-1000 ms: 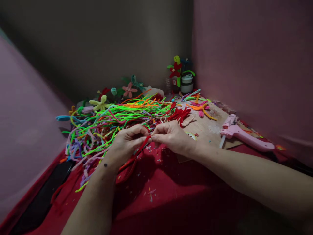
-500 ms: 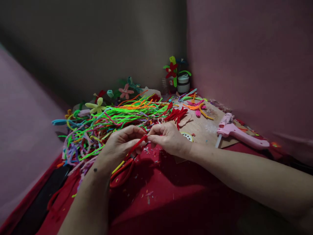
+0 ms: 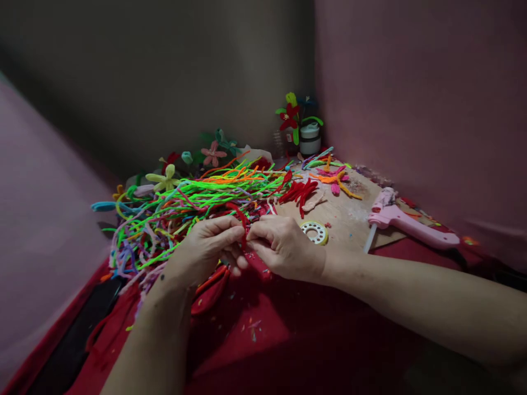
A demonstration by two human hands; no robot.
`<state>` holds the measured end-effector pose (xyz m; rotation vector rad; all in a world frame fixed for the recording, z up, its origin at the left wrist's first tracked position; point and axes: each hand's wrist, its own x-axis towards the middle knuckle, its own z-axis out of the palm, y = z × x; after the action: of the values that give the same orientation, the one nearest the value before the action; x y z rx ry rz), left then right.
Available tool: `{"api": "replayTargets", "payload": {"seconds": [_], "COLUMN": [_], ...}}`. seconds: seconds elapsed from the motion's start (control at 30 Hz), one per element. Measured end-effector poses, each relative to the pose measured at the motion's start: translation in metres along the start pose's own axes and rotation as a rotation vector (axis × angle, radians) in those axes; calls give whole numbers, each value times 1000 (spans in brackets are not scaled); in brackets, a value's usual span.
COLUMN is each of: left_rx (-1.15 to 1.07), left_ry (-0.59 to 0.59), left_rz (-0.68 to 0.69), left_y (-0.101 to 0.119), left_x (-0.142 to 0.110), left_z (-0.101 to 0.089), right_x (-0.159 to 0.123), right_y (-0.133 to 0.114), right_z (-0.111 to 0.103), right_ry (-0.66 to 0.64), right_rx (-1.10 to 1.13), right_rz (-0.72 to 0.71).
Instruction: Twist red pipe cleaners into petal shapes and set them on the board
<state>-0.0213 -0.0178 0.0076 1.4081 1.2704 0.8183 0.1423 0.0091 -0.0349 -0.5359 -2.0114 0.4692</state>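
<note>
The stem [image 3: 244, 221] is red, slim and fuzzy, and it is bent rather than straight. It stands in the narrow gap between the left hand [image 3: 212, 241] and the right hand [image 3: 284, 244], pinched in the right fingertips and just beside the left thumb. Its upper part arches over toward the left; below, a short length hangs nearly upright (its lower end is hard to make out).

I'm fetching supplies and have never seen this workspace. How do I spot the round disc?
On the red cloth lies a tan board. Near its front, just past the right hand, is a white disc. Its yellow rim and ring of dark holes set it apart from the fuzzy red strips.
</note>
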Motion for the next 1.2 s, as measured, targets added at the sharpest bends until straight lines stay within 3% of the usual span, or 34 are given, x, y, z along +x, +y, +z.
{"api": "replayTargets", "payload": {"seconds": [0.13,0.27,0.47,0.63,0.73,0.93,1.07,1.2], "left_rx": [155,79,172,418,458,176,30,-56], "left_ry": [114,123,337,387,440,310,289,198], "left_rz": [136,137,212,284,272,104,59,5], "left_y": [-1,1,-3,0,2,-1,-4,-5], "left_x": [2,0,-1,-4,-4,-1,2,2], "left_z": [12,12,10,17,19,15,12,11], "right_x": [1,5,5,5,6,7,8,6], "right_y": [1,1,3,4,5,1,-1,0], "right_z": [1,-1,0,1,1,0,-1,-1], "right_ry": [23,51,70,69,63,20,-7,18], "right_rx": [-41,-2,-42,-120,-142,-60,21,-35], "right_rz": [36,165,153,169,183,245,332,279]}}
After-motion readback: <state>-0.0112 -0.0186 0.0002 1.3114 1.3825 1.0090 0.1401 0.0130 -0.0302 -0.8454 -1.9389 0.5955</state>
